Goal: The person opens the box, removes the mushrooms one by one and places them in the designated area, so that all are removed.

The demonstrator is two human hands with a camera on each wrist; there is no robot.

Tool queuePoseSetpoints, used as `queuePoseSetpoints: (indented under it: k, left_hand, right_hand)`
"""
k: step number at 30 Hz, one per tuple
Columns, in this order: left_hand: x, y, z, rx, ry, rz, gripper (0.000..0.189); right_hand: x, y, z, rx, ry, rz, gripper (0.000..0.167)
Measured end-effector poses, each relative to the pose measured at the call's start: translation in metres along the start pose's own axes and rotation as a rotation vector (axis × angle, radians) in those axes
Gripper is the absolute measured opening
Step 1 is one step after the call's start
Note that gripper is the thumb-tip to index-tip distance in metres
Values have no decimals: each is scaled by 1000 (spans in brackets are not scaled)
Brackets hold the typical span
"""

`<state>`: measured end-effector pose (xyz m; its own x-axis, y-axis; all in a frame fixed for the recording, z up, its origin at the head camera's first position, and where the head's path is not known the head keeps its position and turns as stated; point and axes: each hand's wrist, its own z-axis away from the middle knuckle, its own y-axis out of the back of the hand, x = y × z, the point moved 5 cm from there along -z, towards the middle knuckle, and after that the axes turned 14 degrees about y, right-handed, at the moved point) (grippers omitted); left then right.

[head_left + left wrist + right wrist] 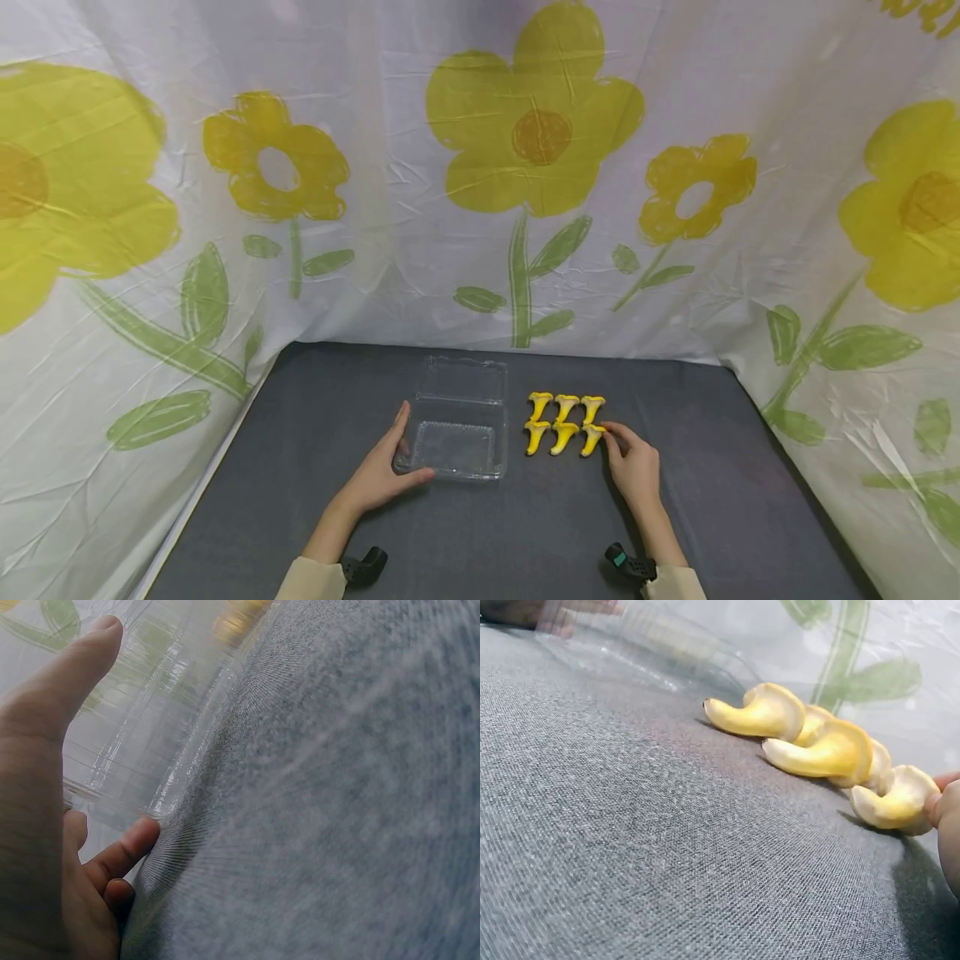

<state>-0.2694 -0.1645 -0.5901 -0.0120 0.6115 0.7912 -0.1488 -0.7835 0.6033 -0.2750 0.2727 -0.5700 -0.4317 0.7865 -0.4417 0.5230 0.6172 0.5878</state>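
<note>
Several yellow chanterelle-like mushrooms lie in two rows in the head view. My right hand (636,468) pinches the rim of the front-right mushroom (591,439) between thumb and fingertips. In the right wrist view this mushroom (894,801) sits close over the cloth, its pale stem turned left. Left of the rows stands a clear plastic clamshell container (501,433), lid folded back. My left hand (380,471) rests spread at its front-left corner, thumb by the front edge and fingers along the left side. The left wrist view shows fingertips (142,837) right at the container's lower edge.
Dark grey cloth (517,533) covers the table. Behind and at both sides hangs a white curtain (390,250) printed with yellow flowers. The other mushrooms (538,436) lie just left of and behind the pinched one. Each wrist wears a black camera band.
</note>
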Motion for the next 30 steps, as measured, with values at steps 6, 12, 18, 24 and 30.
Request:
queuePoseSetpoints:
  k: [6,12,18,24,30]
  left_hand:
    - [0,-1,0,-4,2,8,128]
    - [1,-1,0,-1,7,7,128]
    - [1,0,-1,-1,3,5,128]
    - [1,1,-1,-2,-4,9,128]
    - [0,0,0,-9,-6,8,127]
  right_hand:
    - [3,-2,0,15,7,-19,17]
    - [1,-3,-1,28,27,-36,19]
    - [-4,-2,0,53,72,-45,23]
    - [-4,-1,0,76,84,-67,24]
    - [0,2,3,98,62,-86,27]
